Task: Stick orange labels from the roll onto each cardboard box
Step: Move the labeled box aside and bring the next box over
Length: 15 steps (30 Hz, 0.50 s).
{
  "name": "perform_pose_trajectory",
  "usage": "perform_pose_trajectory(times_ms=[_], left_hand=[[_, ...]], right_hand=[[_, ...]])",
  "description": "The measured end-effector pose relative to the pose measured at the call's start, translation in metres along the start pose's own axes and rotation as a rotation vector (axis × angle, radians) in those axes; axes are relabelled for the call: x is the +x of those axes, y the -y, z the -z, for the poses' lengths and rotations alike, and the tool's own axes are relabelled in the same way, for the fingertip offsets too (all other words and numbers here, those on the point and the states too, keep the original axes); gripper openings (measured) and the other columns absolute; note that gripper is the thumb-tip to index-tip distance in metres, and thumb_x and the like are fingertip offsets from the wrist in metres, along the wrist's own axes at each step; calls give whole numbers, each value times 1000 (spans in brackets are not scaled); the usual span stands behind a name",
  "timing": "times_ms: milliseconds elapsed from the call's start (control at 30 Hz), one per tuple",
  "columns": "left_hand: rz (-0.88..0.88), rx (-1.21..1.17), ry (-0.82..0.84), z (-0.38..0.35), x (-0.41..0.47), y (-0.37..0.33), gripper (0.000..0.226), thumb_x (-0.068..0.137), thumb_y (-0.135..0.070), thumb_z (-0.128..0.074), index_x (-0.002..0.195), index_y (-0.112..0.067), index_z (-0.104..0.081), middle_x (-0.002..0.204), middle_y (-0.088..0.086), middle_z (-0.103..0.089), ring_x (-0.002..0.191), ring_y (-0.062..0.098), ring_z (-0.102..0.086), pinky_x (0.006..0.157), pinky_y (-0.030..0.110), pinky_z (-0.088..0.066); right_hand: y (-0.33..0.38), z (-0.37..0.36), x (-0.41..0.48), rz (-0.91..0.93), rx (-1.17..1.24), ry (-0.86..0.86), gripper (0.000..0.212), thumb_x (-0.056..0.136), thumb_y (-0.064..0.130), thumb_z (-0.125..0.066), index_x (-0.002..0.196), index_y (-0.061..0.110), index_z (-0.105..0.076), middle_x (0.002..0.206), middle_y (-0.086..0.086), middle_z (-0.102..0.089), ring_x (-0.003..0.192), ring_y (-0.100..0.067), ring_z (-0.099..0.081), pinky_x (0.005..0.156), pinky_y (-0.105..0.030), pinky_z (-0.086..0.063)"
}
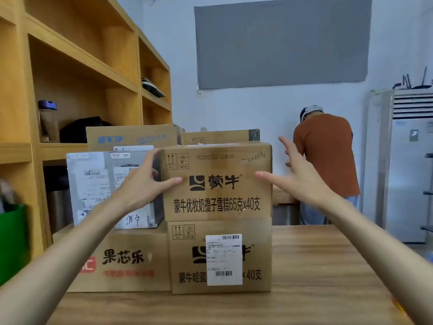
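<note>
Several cardboard boxes are stacked on the wooden table [328, 266]. The top box [218, 198] with black printed characters rests on a lower box [187, 256] that bears a white shipping label. My left hand [145, 181] grips the top box's left edge, thumb on its front face. My right hand [297, 179] is spread open beside the top box's right edge, thumb near the front face; contact is unclear. A grey box [93, 184] covered in paper labels stands on another brown box [121, 261] at left. No orange label roll is visible.
Wooden shelving [77, 66] fills the left side, with a bottle and a dark bag on one shelf. More boxes [131, 137] stand behind the stack. A person in an orange shirt [325, 156] bends over at the back right, near a tall white air conditioner [407, 165].
</note>
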<state>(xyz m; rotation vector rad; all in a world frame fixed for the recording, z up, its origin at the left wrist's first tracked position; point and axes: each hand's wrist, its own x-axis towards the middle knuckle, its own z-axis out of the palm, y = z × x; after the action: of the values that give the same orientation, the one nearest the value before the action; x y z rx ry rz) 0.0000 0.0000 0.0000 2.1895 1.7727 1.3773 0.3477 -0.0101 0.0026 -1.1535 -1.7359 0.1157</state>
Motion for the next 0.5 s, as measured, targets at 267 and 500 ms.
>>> perform_pose_trajectory(times_ms=[267,500], left_hand=[[32,-68,50,-23,39,3,106,78,-47,-83,156,-38,-12,143,0,-55,125,28,-56,105,48,-47],[75,-334,-42,-41,45,20,88,75,-35,-89,142,-39,-32,123,-10,-66,115,17,-64,96,46,-55]], right_hand=[[-23,-23,26,-102,100,48,99,82,44,-78,157,28,-16,153,-5,-43,138,-24,-42,99,-29,-35],[-39,-40,34,-171,230,56,108,81,40,-79,159,25,-6,134,-2,-50,125,-17,-48,98,-30,-39]])
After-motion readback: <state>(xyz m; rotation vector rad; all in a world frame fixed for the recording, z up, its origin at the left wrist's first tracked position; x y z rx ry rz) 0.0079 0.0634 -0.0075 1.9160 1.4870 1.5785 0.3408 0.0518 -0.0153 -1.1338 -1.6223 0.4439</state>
